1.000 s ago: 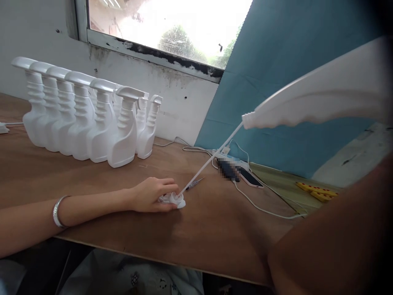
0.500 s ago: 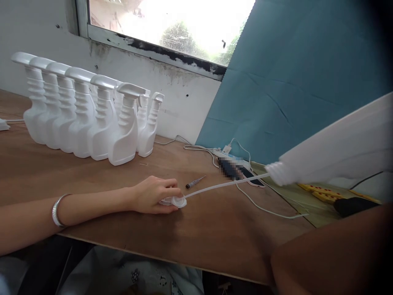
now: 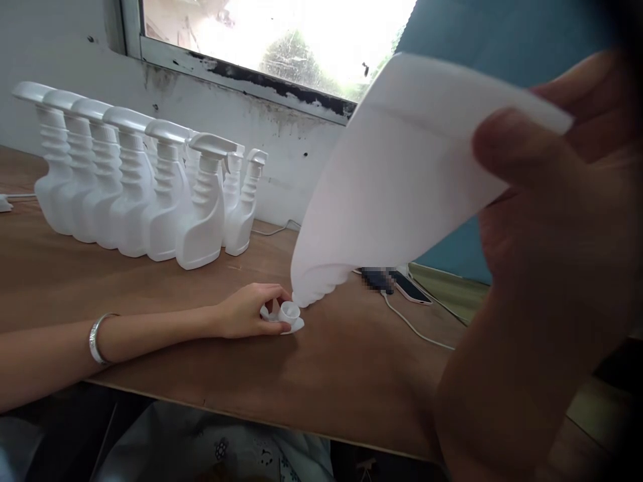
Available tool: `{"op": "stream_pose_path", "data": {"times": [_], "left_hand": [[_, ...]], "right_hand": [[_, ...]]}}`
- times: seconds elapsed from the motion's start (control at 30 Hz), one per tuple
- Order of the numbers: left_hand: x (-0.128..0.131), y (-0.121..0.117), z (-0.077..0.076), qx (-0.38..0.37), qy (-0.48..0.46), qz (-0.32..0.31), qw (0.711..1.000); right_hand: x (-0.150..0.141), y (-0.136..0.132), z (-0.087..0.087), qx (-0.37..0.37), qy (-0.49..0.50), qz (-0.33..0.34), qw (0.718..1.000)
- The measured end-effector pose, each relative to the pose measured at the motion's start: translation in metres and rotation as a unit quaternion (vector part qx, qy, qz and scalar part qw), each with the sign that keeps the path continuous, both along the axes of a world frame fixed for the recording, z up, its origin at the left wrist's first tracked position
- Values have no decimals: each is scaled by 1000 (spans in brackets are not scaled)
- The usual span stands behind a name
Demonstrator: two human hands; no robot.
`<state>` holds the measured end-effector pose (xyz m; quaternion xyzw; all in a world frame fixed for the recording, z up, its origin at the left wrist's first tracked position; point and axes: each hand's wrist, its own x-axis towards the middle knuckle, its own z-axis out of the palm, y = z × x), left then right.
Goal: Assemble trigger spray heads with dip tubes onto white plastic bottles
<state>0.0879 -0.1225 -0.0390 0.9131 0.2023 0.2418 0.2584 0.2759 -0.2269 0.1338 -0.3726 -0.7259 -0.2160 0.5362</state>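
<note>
Low over the table, my left hand is closed around a white spray nozzle head, its round collar facing up. My right hand, large and close at the right, grips the base end of a white spray bottle. The bottle is tilted neck down, and its ribbed neck ends right beside the nozzle's collar. Whether neck and collar touch I cannot tell. The nozzle's thin tube is out of sight now.
Several white spray bottles with heads on stand in rows on the brown table at the left. A phone, a blurred dark item and a white cable lie at the right. Behind are a window and a blue cloth.
The bottle has come in from the right, down the tube to the nozzle head. My right hand has entered view. The nozzle's collar now points up, and the small screwdriver is hidden.
</note>
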Motion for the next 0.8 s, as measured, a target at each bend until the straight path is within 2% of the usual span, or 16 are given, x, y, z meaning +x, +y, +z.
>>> {"op": "stream_pose_path", "data": {"times": [0.1,0.27,0.47,0.63,0.8], "left_hand": [[0,0,0,2,-3,2,1000],[-1,1,-2,-18,3,1,1000],[-1,-1,0,-17,-12,-16,1000],[-1,-1,0,-20,-15,-16,1000],[0,0,0,-13,-8,1,1000]], "right_hand": [[-13,-1,2,-30,41,41,998],[-20,-2,0,-74,-17,32,997],[-22,3,-3,-52,-58,-12,997],[-15,4,-1,-70,-76,7,995],[-7,-1,4,-76,-90,-14,993]]}}
